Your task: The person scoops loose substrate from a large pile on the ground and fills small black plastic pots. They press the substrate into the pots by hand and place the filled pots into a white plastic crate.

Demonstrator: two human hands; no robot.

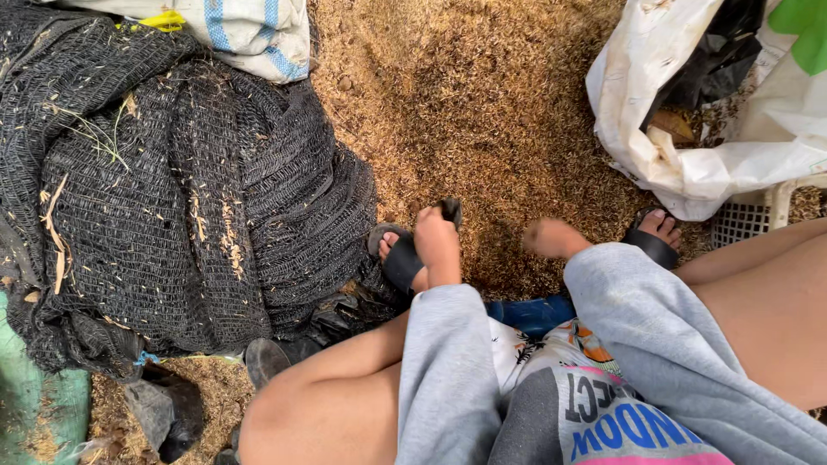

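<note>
- The left hand (438, 244) reaches down from a grey sleeve and is curled shut around a small black object (450, 209), whose dark tip sticks up above the knuckles; what the object is cannot be told.
- The right hand (552, 238) is closed into a loose fist, dusted with husk, and sits low, just over the ground.
- The layer of golden-brown husk (482, 103) covers the ground as a dry, fine, straw-coloured litter; it spreads from between the two hands up to the top edge of the view, and both hands hang right over its near edge.
</note>
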